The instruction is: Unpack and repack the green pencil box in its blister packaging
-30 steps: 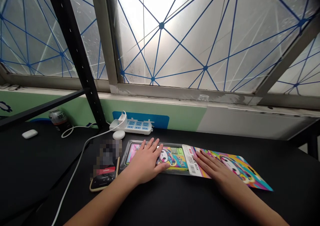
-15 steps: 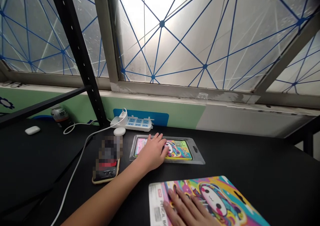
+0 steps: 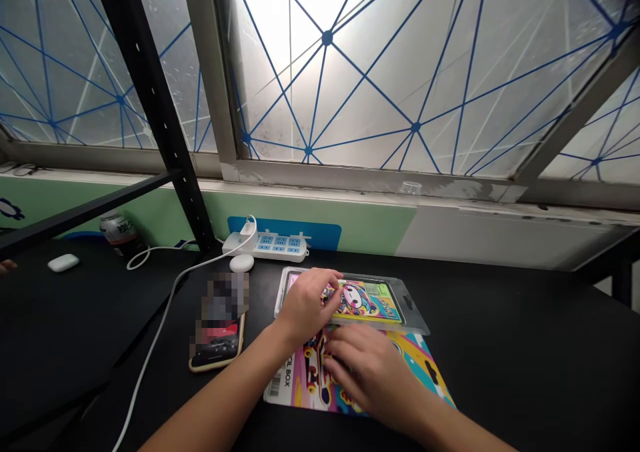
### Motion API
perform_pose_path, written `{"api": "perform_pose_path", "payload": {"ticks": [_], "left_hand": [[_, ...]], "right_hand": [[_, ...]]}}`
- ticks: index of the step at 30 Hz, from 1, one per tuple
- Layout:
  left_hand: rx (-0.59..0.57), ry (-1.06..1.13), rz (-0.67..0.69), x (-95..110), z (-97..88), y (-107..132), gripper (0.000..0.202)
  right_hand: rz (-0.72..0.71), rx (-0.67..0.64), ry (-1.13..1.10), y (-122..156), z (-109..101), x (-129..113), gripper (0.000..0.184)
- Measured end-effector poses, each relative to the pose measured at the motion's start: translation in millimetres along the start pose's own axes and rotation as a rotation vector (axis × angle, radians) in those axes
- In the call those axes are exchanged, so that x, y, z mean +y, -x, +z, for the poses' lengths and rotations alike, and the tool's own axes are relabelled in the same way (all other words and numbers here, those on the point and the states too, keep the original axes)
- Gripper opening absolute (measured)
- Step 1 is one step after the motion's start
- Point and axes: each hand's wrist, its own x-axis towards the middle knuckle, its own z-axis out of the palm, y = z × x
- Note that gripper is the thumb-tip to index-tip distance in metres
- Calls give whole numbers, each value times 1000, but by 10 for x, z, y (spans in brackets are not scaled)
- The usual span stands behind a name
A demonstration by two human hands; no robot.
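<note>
Left grip (image 3: 310, 302): the fingers are bent and come over the left part of the tray, the thumb stands apart from the index finger. I cannot tell if it pinches or only rests there.
Right grip (image 3: 373, 372): the fingers are half curled above the card, near the tray's front edge. The tips are partly hidden, so I cannot tell what they press.
Clear tray (image 3: 415, 320): it lies flat on the tabletop (image 3: 500, 345), its hanging hole toward the right end.
Colourful box (image 3: 373, 302): it sits inside the clear tray, with its left part covered by the left grip.
Printed card (image 3: 310, 385): it lies on the near side of the clear tray. Its far edge meets the tray's front edge; whether it goes underneath, I cannot tell.
Plastic rim: it seems thin, so a steady, light pressure from the left grip should be better than squeezing.
Card surface: it is best, I think, to keep it flat with relaxed right fingers, because a sharp fingertip may crease it.
Phone (image 3: 217, 355): it lies near the left forearm, so the elbow should move carefully.
</note>
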Motion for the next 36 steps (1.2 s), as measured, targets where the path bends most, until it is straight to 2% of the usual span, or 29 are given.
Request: {"api": "perform_pose_path", "payload": {"ticks": [2,4,7,11,13,15,20,25,28,30,32,36], "left_hand": [[17,-13,98,-10,-53,-10,10],[-15,-65,129,-44,-112,-25,11],[-112,-166,99,-134,-203,-2,15],[-283,-343,5,-244,-252,153,9],[-306,-394,-27,-260,-237,228,10],[-312,-422,-42,-256,-214,264,19],[-327,-445,-72,-249,-186,249,42],[-308,-494,-124,-221,-194,270,56],[-284,-502,-105,-183,-261,268,61],[-248,-500,-66,-183,-340,248,64],[-219,-489,-27,-203,-433,218,61],[-203,-485,94,-154,-588,212,37]], "right_hand": [[40,133,76,7,-120,190,22],[128,149,158,-24,-254,410,22],[275,2,209,-81,-407,738,26],[333,-209,166,-115,-501,1048,37],[341,-272,127,-133,-523,1128,45],[356,-315,100,-167,-533,1174,51],[378,-331,111,-269,-513,1213,46],[393,-257,155,-238,-476,1165,42],[351,-106,229,-129,-423,1111,45],[272,18,275,-43,-374,1062,46],[163,107,299,27,-337,998,40],[-52,254,348,106,-395,827,20]]}}
